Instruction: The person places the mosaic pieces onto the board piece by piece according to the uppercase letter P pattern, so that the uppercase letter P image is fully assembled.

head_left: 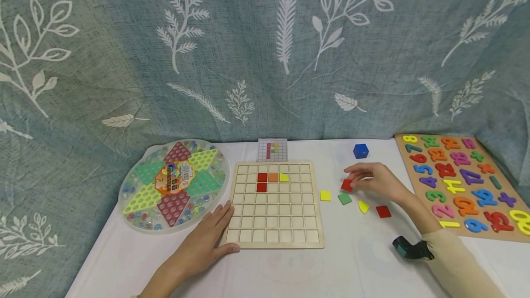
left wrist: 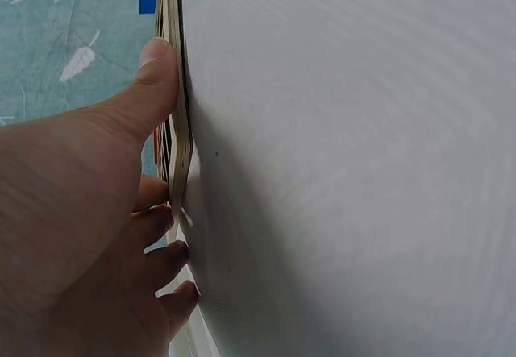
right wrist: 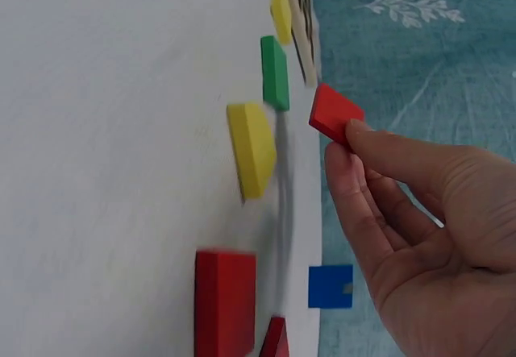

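Note:
Between thumb and fingertips, my right hand [head_left: 374, 179] pinches a red square tile [right wrist: 334, 114], held above the cloth to the right of the wooden grid board [head_left: 273, 244]. My left hand [head_left: 207, 238] rests at the board's lower left corner, its fingers along the left side and the thumb at the front edge. On the board lie two red square tiles [head_left: 262, 187], an orange square tile [head_left: 273, 177] and a yellow quarter-round tile [head_left: 283, 178]. Beside the board are a yellow square tile [head_left: 325, 196], a green square tile [head_left: 344, 198], another yellow quarter-round tile [head_left: 363, 207] and a red tile [head_left: 383, 212].
Behind the board lies a pattern card [head_left: 272, 150]. A blue cube [head_left: 361, 151] stands beyond my right hand. A round marble game board [head_left: 141, 165] lies at left, a number puzzle board [head_left: 426, 187] at right. A leaf-print curtain [head_left: 248, 59] hangs behind.

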`<state>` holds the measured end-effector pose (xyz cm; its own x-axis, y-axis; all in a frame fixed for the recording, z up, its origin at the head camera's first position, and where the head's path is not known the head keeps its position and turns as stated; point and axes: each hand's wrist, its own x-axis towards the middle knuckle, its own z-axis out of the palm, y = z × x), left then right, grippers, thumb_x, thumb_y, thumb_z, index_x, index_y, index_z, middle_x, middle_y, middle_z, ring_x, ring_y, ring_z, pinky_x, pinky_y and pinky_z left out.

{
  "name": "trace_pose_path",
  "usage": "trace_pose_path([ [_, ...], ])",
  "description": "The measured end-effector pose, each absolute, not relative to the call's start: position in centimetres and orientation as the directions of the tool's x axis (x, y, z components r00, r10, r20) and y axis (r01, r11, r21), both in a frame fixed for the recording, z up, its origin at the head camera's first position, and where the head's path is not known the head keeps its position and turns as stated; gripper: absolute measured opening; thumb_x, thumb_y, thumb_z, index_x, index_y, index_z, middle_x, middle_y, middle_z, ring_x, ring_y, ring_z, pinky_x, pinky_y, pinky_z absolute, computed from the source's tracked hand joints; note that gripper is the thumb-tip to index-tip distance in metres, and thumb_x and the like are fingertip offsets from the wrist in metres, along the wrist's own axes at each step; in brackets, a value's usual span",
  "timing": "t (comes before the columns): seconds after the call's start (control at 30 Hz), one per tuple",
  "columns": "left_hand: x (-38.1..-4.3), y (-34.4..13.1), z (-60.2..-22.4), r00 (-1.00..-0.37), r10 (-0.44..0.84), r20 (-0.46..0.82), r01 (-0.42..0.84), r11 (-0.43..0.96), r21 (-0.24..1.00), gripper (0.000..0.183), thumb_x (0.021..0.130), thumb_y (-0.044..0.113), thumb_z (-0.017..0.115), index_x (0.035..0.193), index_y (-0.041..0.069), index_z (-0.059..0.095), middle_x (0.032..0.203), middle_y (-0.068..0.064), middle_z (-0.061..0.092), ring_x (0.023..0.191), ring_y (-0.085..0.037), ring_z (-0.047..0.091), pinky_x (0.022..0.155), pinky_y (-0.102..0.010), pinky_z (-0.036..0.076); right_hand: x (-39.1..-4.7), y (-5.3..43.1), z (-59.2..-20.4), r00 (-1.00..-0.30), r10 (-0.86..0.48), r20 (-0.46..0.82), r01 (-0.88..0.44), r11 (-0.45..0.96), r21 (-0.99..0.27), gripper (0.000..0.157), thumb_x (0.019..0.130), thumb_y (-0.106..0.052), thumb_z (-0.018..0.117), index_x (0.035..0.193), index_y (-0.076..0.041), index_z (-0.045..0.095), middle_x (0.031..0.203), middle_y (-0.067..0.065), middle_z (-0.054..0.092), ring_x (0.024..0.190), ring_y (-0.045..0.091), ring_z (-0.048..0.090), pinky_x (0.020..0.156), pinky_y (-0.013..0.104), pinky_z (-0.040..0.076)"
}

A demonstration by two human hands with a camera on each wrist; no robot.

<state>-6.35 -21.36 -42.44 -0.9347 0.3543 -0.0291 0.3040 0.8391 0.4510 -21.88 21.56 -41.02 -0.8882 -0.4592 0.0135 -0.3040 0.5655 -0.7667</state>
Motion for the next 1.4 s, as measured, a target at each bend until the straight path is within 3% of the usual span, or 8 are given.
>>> trace_pose_path([
  [0.13,-6.3,-21.4,-42.5,-0.935,0.354,-0.031,0.302,0.839,0.453,0.088,0.089,0.055,0.062,0.151,0.000,0.033,0.160,-0.012,0.026,0.146,-0.037,0.023,0.119,-0.051,0.021,-22.2,20.5,-41.2,-0.881,-0.472,0.029,-0.315,0.540,-0.781,0.034,0.087,0.002,0.071,0.120,0.007,0.065,0.099,0.010,0.071,0.091,0.023,0.066,0.087,0.035,0.058],
  [0.37,-6.3,-21.4,-42.5,-0.934,0.356,-0.022,0.307,0.835,0.457,0.087,0.089,0.054,0.062,0.151,0.000,0.033,0.160,-0.012,0.026,0.146,-0.037,0.023,0.119,-0.051,0.020,-22.7,18.7,-41.5,-0.859,-0.508,0.067,-0.361,0.508,-0.782,0.032,0.086,0.007,0.068,0.118,0.007,0.065,0.098,0.010,0.070,0.090,0.023,0.065,0.088,0.038,0.057],
  [0.63,-6.4,-21.3,-42.5,-0.934,0.357,-0.024,0.307,0.834,0.459,0.087,0.089,0.054,0.062,0.151,0.000,0.033,0.160,-0.011,0.026,0.146,-0.037,0.023,0.119,-0.051,0.021,-23.0,16.7,-41.4,-0.824,-0.555,0.112,-0.407,0.443,-0.799,0.031,0.086,0.007,0.069,0.116,0.008,0.066,0.096,0.012,0.071,0.090,0.024,0.066,0.084,0.029,0.057],
  [1.4,-6.3,-21.4,-42.3,-0.937,0.348,-0.023,0.301,0.839,0.454,0.087,0.089,0.053,0.063,0.151,0.000,0.034,0.160,-0.011,0.027,0.146,-0.036,0.023,0.119,-0.049,0.020,-22.3,9.6,-42.4,-0.751,-0.648,0.127,-0.430,0.333,-0.839,0.028,0.086,0.004,0.071,0.113,0.005,0.069,0.095,0.009,0.071,0.088,0.019,0.066,0.082,0.029,0.058],
])
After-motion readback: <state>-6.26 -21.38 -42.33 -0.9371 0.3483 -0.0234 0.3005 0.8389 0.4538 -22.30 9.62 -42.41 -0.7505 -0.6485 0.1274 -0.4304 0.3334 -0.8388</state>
